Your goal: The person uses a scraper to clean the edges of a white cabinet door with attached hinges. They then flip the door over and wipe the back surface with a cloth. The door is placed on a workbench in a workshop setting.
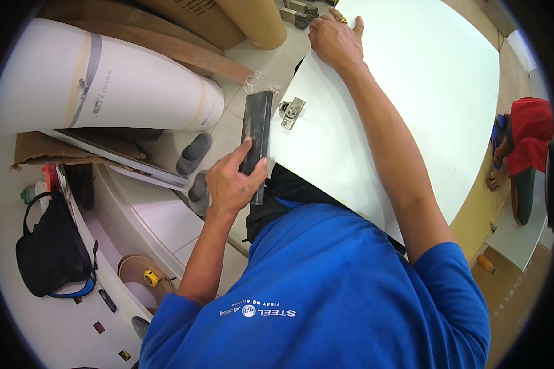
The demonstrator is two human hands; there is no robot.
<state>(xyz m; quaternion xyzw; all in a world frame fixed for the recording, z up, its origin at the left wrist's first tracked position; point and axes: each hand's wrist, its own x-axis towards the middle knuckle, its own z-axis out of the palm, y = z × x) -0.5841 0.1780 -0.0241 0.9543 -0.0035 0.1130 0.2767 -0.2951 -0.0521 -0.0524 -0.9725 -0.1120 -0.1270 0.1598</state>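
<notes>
My left hand (231,184) grips a long, dark, flat rectangular block (257,120), held along the left edge of a white panel (425,92). Pale curly shavings (261,81) cling about the block's far end. The panel lies in front of me and to the right, with a metal cup hinge (293,113) set in it near that edge. At the panel's far left corner rests my right hand (337,42), fingers spread, a ring on one of them. Its thumb side is partly over the edge.
More metal hinges (299,13) lie beyond my right hand. A large white roll (123,77) and brown rolls stand far left; grey slippers (194,154) are on the tiles. Left are a black bag (54,249) and yellow tape measure (151,277). A person in red (531,132) works at right.
</notes>
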